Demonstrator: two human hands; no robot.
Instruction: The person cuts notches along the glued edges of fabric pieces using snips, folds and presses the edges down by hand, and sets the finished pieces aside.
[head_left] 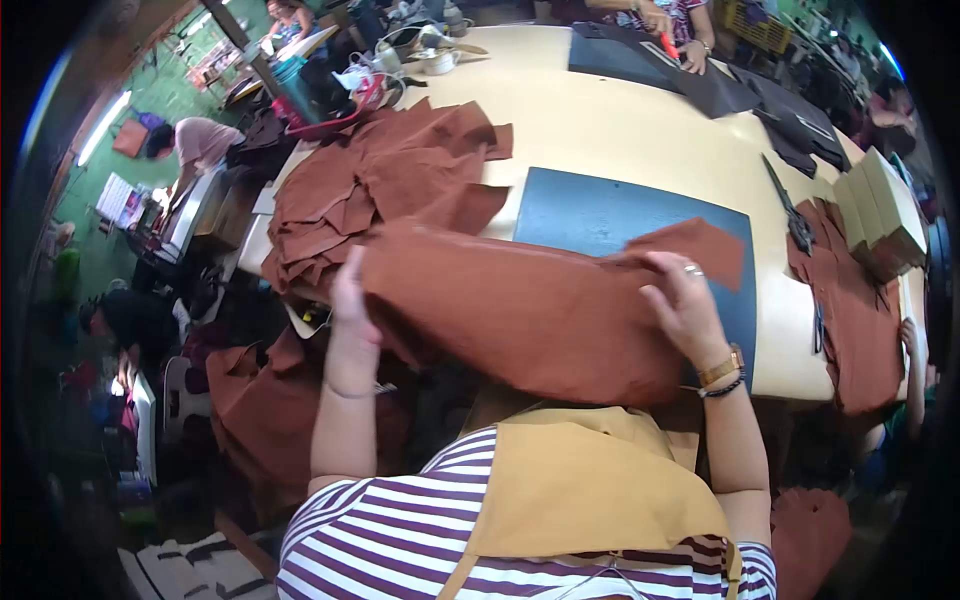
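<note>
A large reddish-brown fabric piece (520,315) is stretched between my hands, over the table's front edge and part of the dark cutting mat (590,205). My left hand (352,300) grips its left end, the thumb at the near side. At the right end, my right hand (690,305) has its fingers curled on the cloth. A corner of brown fabric (705,250) lies on the mat just beyond my right hand. To the left of the mat spreads a heap of brown fabric pieces (400,170), close to my left hand.
Large black scissors (798,225) lie at the right, near more brown fabric (845,320) and cream boxes (880,215). Across the pale table (510,75), a person's hands (690,55) work on dark material (620,55). Brown cloth (265,400) hangs low at left.
</note>
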